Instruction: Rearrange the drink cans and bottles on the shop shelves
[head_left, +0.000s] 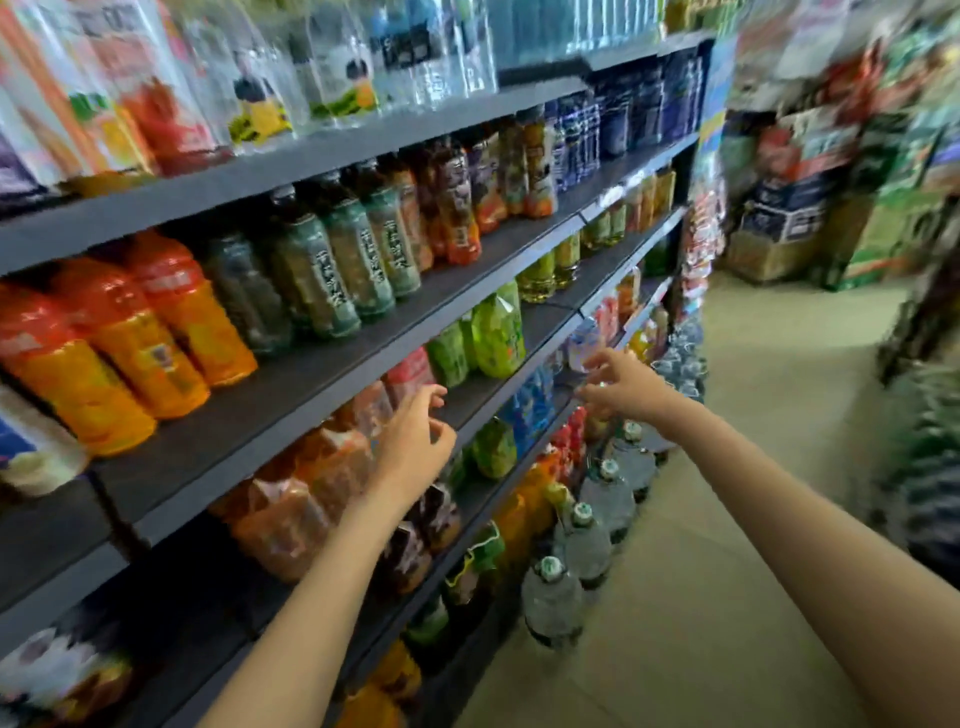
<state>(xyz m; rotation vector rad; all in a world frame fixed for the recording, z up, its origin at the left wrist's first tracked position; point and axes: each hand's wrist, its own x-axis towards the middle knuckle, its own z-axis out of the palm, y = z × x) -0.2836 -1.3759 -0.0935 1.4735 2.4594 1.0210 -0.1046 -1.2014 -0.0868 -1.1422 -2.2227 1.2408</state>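
Dark grey shop shelves (332, 364) full of drink bottles run along my left. My left hand (415, 441) is stretched toward the third shelf, fingers apart and holding nothing, just in front of the reddish-orange bottles (363, 410) and left of the green bottles (493, 338). Further along, my right hand (621, 384) reaches out, fingers spread and empty, close to a pale pink-and-white bottle (584, 345) at the shelf edge. The picture is blurred by motion.
Orange bottles (130, 343) and green-labelled tea bottles (343, 260) stand on the shelf above. Large water jugs (587, 540) line the floor along the shelf foot. Stacked cartons (789, 208) fill the far end of the aisle, with beige floor (727, 519) between.
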